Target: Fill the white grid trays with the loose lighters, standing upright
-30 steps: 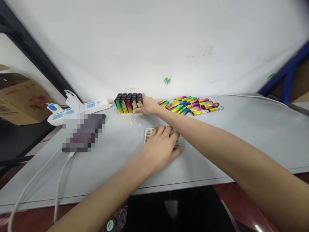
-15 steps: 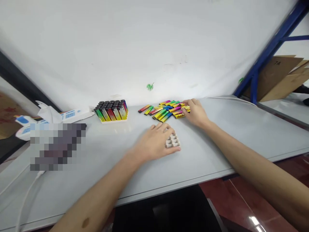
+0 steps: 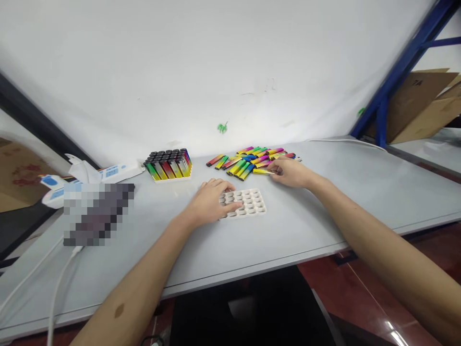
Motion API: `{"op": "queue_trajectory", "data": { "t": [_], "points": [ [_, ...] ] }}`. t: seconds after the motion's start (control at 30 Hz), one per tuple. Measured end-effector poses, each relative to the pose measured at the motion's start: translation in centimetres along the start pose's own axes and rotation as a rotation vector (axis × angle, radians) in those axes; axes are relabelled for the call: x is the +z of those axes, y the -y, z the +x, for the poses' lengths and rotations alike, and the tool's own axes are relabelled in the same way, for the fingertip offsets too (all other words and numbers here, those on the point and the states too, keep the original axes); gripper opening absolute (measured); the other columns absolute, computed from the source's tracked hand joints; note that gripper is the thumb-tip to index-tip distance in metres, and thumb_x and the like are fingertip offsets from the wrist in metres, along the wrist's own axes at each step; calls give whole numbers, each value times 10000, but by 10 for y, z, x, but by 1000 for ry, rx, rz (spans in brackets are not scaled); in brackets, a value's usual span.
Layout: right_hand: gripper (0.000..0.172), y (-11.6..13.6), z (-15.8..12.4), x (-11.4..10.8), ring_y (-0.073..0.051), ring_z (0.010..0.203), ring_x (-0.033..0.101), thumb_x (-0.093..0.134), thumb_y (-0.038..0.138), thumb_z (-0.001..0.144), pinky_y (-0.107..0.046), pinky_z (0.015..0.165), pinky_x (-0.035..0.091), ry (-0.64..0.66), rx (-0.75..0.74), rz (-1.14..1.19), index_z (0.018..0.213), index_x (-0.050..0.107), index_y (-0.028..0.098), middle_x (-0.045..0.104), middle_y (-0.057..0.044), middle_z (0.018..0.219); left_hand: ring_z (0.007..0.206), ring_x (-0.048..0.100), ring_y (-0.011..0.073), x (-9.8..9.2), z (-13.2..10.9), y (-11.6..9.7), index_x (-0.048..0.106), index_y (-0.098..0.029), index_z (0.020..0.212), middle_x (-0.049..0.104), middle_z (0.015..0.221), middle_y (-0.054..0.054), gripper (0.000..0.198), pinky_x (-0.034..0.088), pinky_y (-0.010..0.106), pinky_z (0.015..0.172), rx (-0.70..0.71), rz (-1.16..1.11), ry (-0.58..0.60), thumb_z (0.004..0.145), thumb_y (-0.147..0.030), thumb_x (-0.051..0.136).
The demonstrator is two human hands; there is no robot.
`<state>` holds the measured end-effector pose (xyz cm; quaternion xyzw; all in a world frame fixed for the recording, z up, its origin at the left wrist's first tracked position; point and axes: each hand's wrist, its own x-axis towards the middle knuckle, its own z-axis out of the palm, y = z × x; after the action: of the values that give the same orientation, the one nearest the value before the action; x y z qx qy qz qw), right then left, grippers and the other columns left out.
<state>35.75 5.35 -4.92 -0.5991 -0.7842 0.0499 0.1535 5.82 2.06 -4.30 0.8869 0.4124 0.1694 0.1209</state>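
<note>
Spanning the view, the table (image 3: 342, 206) carries it all. Far centre: a pile (image 3: 248, 161) of rainbow lighters lying flat, mostly slanted. Left of it is a full tray (image 3: 169, 166) w/ lighters upright. Near centre is the tray (image 3: 254, 204), sockets empty, just near of the pile. Left hand (image 3: 209, 204) lies flat & unclenched on the tray's left end, gripping nothing. Right hand (image 3: 291, 172) has fingertips on a yellow lighter (image 3: 262, 171) at the pile's near edge; pinched or only touched, can't tell. Lighter's long axis runs left-right, far-right of the tray; right hand is nearer.

One head-worn view looks forward and down, close over the table (image 3: 288, 230) toward the wall (image 3: 216, 57).
</note>
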Motion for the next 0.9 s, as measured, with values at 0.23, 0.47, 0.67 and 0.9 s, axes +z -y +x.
{"op": "queue_trajectory", "data": {
  "t": [0.23,0.47,0.67,0.9],
  "points": [
    [275,4,0,0,-249,938,640,599,320,826,-356,821,486,10,33,29,1045,666,167,679,-114,1061,1033,590,266,3,2,1,613,-224,1032,664,1064,57,392,454,416,887,-58,8,-61,838,-564,616],
    [287,11,-1,-1,-238,933,644,705,378,750,-373,825,494,-84,135,486,935,589,192,686,-74,978,1066,576,257,5,3,-3,607,-219,1034,663,1071,45,364,448,402,904,-13,3,-112,837,-523,649],
    [254,39,0,8,-168,776,643,623,383,813,-365,747,544,-179,151,1150,981,506,232,622,-1,865,1043,578,251,5,3,-4,607,-225,1020,660,1056,40,351,450,392,884,10,-15,-114,838,-522,652],
    [169,51,-3,4,-45,414,261,539,317,833,-210,385,163,-93,242,1309,983,541,238,437,54,706,1007,597,251,8,3,-6,610,-225,1003,663,1047,42,373,455,394,860,-14,-23,-60,837,-559,631]
  ]
}}
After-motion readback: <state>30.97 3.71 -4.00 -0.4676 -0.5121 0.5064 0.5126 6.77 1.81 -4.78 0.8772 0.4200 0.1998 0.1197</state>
